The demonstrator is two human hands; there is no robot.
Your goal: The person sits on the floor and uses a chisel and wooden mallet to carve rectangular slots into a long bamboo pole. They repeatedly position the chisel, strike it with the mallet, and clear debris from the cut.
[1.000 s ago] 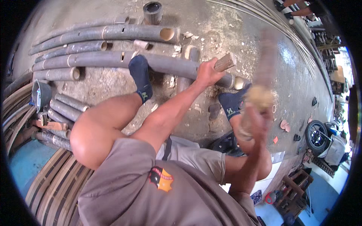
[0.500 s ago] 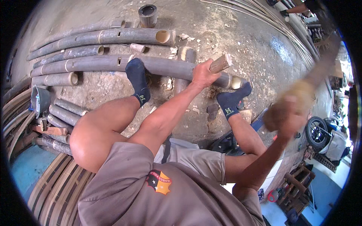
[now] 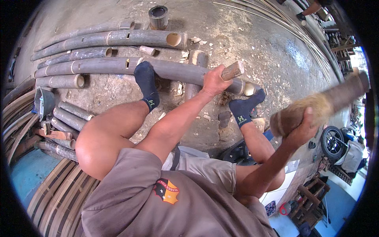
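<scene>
Rough concrete floor spreads under us, with chips and dust on it. On this floor lies the long bamboo pole, and across its right part we hold a short wooden-handled tool in our left hand. The fingers of this hand are closed tight around the handle, which stands tilted on top of the pole. Our right hand is raised well apart from the pole, at the right side, and its fingers are wrapped around a thick wooden mallet with a frayed, fibrous middle; the mallet points up toward the right rim. Our two feet in dark blue socks press on the pole, one at each side of the left hand. Behind the pole more bamboo poles lie side by side, and a short upright bamboo section stands beyond them. At the left, short bamboo pieces are piled.
</scene>
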